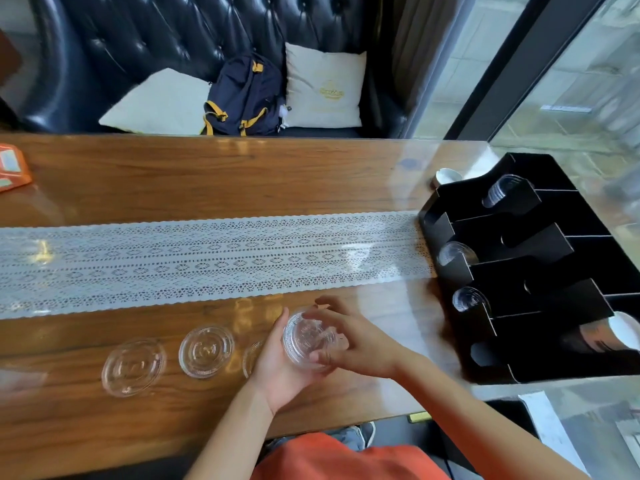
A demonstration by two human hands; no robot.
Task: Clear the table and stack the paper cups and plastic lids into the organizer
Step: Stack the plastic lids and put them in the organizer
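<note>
A small stack of clear plastic lids (306,337) is held upright over the near part of the wooden table (207,174). My left hand (273,372) cups it from below and behind. My right hand (360,344) grips its front rim with the fingers. Two more clear lids lie flat on the table to the left (133,367) (206,351), and a third lid (251,356) peeks out from behind my left hand. The black organizer (533,292) stands at the right end of the table, with clear lids standing in three of its slots (502,190) (453,252) (467,297).
A white lace runner (173,258) crosses the middle of the table. An orange box (14,168) sits at the far left edge. A small white cup (446,176) stands behind the organizer. A black sofa with cushions and a dark backpack (246,98) is beyond the table.
</note>
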